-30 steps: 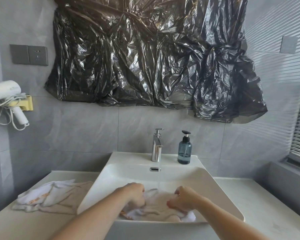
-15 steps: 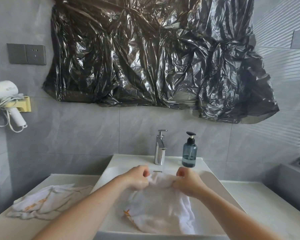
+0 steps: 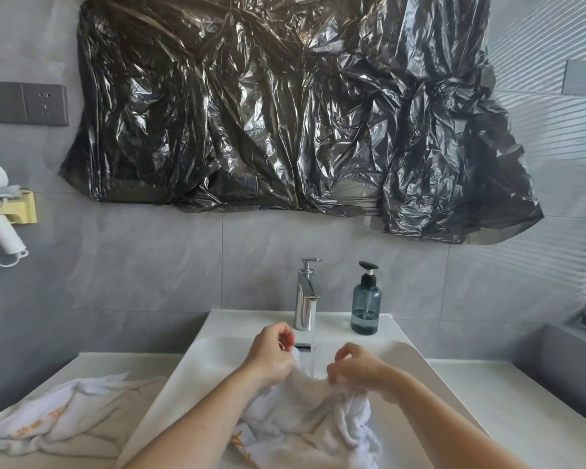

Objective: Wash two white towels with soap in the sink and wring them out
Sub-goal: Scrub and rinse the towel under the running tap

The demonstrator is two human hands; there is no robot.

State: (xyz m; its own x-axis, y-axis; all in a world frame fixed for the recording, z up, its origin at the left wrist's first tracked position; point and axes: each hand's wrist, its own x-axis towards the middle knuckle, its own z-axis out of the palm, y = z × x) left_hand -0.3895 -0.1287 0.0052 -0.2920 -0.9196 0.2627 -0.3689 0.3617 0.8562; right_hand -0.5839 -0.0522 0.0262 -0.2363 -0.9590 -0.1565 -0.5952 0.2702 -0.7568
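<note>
**Towel held under the running tap**

Both hands grip a white towel (image 3: 305, 411) over the sink (image 3: 197, 363) at lower centre: left hand (image 3: 273, 355) and right hand (image 3: 356, 370) bunch its top edge, apparently under the faucet (image 3: 306, 294) stream. A second towel (image 3: 65, 421) lies on the desk (image 3: 508, 407), lower left.

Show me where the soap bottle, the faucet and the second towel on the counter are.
soap bottle (image 3: 365, 308), head view, blue body.
faucet (image 3: 306, 297), head view, chrome column.
second towel (image 3: 66, 419), head view, crumpled middle.
</note>
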